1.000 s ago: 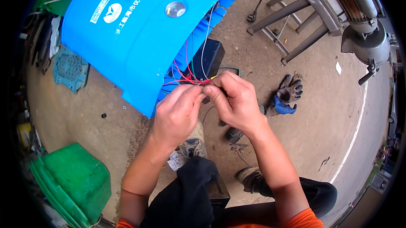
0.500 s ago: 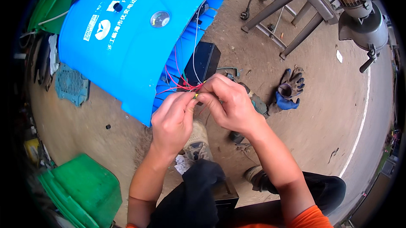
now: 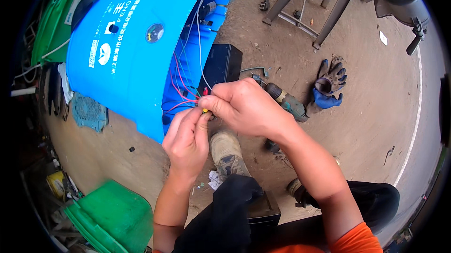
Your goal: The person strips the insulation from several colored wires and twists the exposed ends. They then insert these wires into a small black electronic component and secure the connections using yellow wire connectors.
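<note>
A blue sprayer tank housing (image 3: 127, 60) lies at the upper left, its open end turned toward my hands. Several thin red wires (image 3: 187, 102) come out of that opening and run to my fingertips. My left hand (image 3: 184, 141) is closed, thumb and forefinger pinching at a small yellow piece (image 3: 205, 110) on the wires. Right against it, my right hand (image 3: 249, 106) pinches the wires from above, its back turned up. A red connector (image 3: 205, 91) shows just beyond the right fingertips. Fingers cover most of the wire ends.
Behind the wires stands a black box (image 3: 224, 65). A power drill (image 3: 287, 102) and work gloves (image 3: 327, 88) lie to the right. A metal stand (image 3: 324, 6) is at the upper right. My shoe (image 3: 226, 152) is below my hands; a green bin (image 3: 112, 213) sits lower left.
The view has shifted, so the housing appears farther left. My right hand has turned over the wires, its back now facing up more. Both hands stay together at the wires.
</note>
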`<action>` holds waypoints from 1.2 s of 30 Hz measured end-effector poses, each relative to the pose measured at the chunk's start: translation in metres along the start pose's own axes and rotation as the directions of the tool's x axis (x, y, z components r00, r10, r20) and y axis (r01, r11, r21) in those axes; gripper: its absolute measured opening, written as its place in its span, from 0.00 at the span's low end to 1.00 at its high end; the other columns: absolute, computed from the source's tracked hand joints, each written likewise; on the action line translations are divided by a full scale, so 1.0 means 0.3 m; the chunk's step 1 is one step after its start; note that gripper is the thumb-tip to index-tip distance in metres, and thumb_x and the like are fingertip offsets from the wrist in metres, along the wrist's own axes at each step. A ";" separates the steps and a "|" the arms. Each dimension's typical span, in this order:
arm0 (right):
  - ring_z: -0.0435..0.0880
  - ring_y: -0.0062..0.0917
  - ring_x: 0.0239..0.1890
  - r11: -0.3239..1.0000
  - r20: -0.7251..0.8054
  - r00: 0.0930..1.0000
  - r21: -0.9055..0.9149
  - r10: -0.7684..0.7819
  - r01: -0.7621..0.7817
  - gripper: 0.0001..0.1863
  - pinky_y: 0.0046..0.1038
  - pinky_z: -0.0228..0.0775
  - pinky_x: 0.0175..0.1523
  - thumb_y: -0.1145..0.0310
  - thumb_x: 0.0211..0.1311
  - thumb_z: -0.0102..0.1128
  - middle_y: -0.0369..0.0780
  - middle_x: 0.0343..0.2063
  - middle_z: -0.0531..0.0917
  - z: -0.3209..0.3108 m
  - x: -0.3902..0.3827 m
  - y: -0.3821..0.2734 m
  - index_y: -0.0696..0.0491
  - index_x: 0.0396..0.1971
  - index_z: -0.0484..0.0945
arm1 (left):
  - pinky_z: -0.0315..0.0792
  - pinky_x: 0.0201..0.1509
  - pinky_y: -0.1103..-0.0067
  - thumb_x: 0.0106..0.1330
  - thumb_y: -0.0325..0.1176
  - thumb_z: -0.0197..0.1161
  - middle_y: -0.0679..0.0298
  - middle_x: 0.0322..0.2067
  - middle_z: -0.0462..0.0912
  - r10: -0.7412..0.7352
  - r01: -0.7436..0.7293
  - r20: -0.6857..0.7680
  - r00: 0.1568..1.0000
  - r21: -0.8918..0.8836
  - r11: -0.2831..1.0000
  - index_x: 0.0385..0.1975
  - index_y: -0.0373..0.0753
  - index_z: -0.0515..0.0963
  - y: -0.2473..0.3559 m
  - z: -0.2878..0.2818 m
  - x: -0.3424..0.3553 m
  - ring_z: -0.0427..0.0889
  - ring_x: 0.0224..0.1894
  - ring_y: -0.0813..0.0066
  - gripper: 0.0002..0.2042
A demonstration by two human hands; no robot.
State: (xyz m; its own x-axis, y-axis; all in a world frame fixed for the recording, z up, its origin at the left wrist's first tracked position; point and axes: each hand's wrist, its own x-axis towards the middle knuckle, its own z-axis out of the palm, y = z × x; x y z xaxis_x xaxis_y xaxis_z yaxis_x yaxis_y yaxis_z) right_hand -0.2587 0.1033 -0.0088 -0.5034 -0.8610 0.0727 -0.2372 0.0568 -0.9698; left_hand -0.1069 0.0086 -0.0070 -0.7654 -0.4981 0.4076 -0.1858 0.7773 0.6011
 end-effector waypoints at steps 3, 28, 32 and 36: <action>0.70 0.10 0.21 0.872 -0.370 0.843 0.442 0.390 -0.209 0.24 0.16 0.61 0.26 0.51 0.74 0.57 0.29 0.18 0.76 -0.080 -0.020 0.100 0.53 0.22 0.78 | 0.79 0.35 0.77 0.63 0.19 0.68 0.55 0.37 0.85 -0.122 0.121 0.068 0.990 0.019 0.992 0.44 0.29 0.81 0.011 -0.019 -0.029 0.85 0.33 0.70 0.10; 0.69 0.54 0.63 0.647 -0.204 0.616 0.317 0.761 -0.694 0.61 0.43 0.66 0.66 0.37 0.36 0.80 0.62 0.58 0.69 0.130 0.099 0.467 0.71 0.59 0.65 | 0.73 0.41 0.82 0.61 0.17 0.69 0.58 0.34 0.83 -0.407 0.410 0.119 0.906 -0.001 0.912 0.49 0.27 0.77 0.088 -0.136 -0.107 0.80 0.33 0.77 0.16; 0.70 0.52 0.61 0.631 -0.257 0.578 0.380 0.775 -0.676 0.52 0.41 0.65 0.66 0.46 0.37 0.81 0.59 0.54 0.71 0.125 0.119 0.455 0.70 0.55 0.68 | 0.76 0.42 0.80 0.62 0.18 0.68 0.57 0.35 0.82 -0.447 0.451 0.103 0.889 -0.024 0.892 0.50 0.27 0.77 0.092 -0.162 -0.119 0.81 0.35 0.75 0.16; 0.71 0.49 0.59 0.633 -0.286 0.566 0.385 0.773 -0.671 0.49 0.41 0.64 0.66 0.49 0.36 0.80 0.57 0.52 0.72 0.123 0.078 0.430 0.68 0.54 0.69 | 0.77 0.43 0.79 0.63 0.19 0.67 0.58 0.36 0.81 -0.460 0.463 0.052 0.886 -0.098 0.881 0.50 0.28 0.77 0.090 -0.172 -0.129 0.81 0.36 0.73 0.16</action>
State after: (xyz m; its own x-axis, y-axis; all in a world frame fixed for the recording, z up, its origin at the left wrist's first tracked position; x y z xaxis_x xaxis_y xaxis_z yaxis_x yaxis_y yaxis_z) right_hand -0.2705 0.0717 -0.1406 -0.7057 -0.2989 -0.6423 0.5077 0.4191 -0.7528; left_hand -0.0505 0.0292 0.0290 -0.6248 -0.7793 0.0489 -0.4579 0.4164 0.7854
